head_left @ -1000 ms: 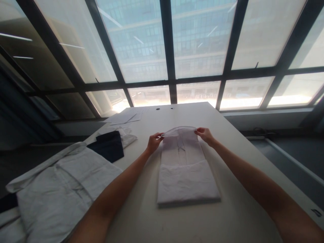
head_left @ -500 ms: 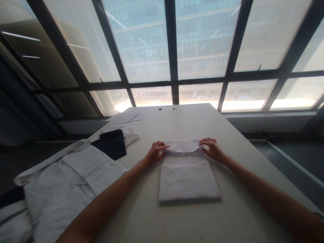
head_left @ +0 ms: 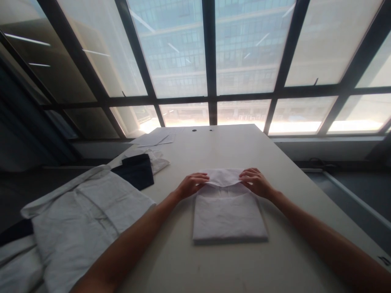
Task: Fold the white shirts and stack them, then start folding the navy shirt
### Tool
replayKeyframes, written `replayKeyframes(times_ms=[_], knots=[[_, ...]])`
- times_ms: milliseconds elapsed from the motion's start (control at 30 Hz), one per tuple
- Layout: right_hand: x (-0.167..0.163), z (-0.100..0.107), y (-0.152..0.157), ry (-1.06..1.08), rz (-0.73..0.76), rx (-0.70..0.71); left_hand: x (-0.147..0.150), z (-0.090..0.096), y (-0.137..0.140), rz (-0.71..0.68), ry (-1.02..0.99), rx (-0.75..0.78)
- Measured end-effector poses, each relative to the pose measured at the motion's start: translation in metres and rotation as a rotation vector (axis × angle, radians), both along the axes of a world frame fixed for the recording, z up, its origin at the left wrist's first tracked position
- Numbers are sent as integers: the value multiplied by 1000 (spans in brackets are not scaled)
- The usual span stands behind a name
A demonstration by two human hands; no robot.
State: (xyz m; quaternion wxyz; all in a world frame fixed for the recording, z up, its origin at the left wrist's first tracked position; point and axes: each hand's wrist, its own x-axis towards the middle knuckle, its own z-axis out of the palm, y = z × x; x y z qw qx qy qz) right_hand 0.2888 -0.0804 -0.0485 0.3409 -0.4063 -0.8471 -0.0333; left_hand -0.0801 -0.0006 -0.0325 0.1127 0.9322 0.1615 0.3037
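Note:
A folded white garment [head_left: 230, 219] lies flat in front of me as a neat rectangle. Its far end has a raised flap [head_left: 224, 177] that curves down in the middle, and creased cloth shows just below it. My left hand [head_left: 192, 184] grips the left end of this flap, thumb below and fingers on top. On the other end, my right hand [head_left: 255, 181] is closed in the same way, with its fingers over the cloth. The fingers partly cover both corners of the flap.
To my left, a large loose white garment [head_left: 82, 215] hangs over the edge of the white table [head_left: 226, 146]. Beyond it are a dark blue folded cloth [head_left: 137, 171], a crumpled pale cloth [head_left: 159, 161] and paper sheets [head_left: 154, 139]. Tall windows [head_left: 180, 53] stand behind.
Both hands have slid inward along the flap, closer together, and its middle now dips to more of a point. The view has shifted slightly.

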Motion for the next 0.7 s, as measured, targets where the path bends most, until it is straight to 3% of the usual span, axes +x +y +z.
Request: replayKeyframes(times_ms=[400, 700], knots=[[6, -5, -9, 9, 100, -83, -5, -6, -10, -21, -19, -151], [6, 1, -11, -29, 114, -78, -4, 4, -13, -70, 39, -86]])
